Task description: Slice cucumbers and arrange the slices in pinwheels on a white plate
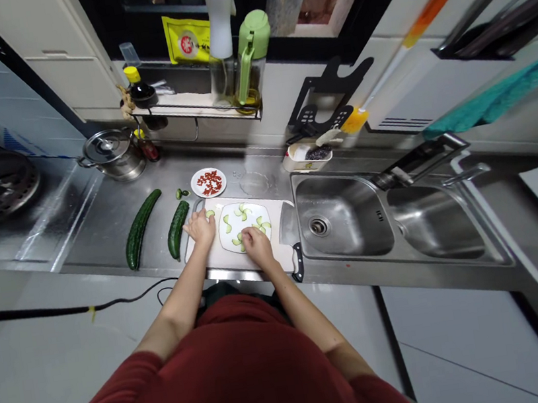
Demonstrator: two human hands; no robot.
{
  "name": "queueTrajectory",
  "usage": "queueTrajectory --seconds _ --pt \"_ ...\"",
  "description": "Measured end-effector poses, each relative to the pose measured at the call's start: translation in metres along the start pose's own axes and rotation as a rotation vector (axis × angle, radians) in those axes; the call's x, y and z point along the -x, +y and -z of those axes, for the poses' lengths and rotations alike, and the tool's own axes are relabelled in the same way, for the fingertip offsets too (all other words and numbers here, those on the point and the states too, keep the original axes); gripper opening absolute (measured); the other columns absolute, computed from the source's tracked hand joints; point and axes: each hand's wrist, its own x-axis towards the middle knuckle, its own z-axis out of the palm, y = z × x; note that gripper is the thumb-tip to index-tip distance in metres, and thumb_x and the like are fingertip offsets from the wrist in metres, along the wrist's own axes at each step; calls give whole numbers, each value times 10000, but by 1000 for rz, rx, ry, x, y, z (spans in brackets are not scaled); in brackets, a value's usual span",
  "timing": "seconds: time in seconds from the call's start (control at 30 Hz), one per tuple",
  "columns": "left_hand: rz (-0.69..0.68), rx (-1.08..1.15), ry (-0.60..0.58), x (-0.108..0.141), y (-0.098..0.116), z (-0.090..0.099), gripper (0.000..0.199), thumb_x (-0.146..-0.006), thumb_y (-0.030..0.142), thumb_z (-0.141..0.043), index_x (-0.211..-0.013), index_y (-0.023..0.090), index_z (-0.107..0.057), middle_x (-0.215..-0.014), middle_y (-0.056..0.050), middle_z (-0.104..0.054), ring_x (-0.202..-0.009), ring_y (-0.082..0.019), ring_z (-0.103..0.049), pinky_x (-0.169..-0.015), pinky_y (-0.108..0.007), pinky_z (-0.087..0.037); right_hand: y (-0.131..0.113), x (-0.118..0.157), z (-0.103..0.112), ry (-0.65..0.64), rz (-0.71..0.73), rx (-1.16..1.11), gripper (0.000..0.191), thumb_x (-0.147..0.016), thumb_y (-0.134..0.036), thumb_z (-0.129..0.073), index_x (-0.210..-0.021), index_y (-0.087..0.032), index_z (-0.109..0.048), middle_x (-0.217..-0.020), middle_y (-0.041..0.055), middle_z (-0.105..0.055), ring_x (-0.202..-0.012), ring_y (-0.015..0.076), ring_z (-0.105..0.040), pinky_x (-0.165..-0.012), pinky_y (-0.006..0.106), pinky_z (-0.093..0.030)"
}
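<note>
A white square plate (227,242) lies on the pale cutting board (214,257), with curved cucumber slices (243,212) arranged on it in small pinwheel groups. My right hand (258,246) is over the plate's front right part, fingers pinched together; whatever is between them is hidden. On the board's left side rests my left hand (199,228), fingers spread, beside a few loose cucumber slices (209,214). A kitchen knife (288,225) lies along the board's right edge, its black handle toward me. Two cucumbers, one long (143,229) and one shorter (178,230), are left of the board.
Behind the board stands a small white plate (210,182) of chopped red pieces, with cucumber ends (181,193) nearby. A lidded steel pot (112,155) is at the back left. To the right is a double sink (343,214) with a tap. A bottle shelf (196,108) hangs above.
</note>
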Motion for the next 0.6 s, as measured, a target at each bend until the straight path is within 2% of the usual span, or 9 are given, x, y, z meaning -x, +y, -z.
queueTrajectory --seconds 0.17,0.3,0.47,0.6 --pt "-40 36 0 -8 -2 -2 301 -826 341 -533 -1057 213 -677 -1105 -173 -601 -1092 -348 -499 -929 -531 -301 0 -1 7 13 -10 -8 233 -887 -244 -437 -982 -186 -642 -956 63 -644 -885 192 -573 -812 290 -437" --pt "-37 31 33 -12 -3 -2 233 -801 318 -577 -983 218 -682 -1070 -150 -616 -1061 -325 -514 -917 -501 -328 2 -3 12 21 -26 -20 244 -884 -250 -429 -981 -184 -643 -952 64 -644 -874 193 -574 -796 294 -441" --pt "-39 57 25 -13 -2 -2 220 -792 291 -583 -987 217 -654 -1051 -127 -635 -1042 -305 -533 -918 -481 -334 5 -5 15 41 -32 -33 251 -882 -257 -423 -973 -187 -646 -934 63 -641 -865 190 -571 -797 291 -441" --pt "-30 112 -5 -13 -3 -3 214 -795 269 -558 -989 223 -637 -947 -81 -667 -962 -271 -579 -915 -452 -340 4 -5 15 44 -26 -53 242 -872 -250 -425 -947 -182 -645 -910 61 -641 -849 188 -571 -793 292 -443"
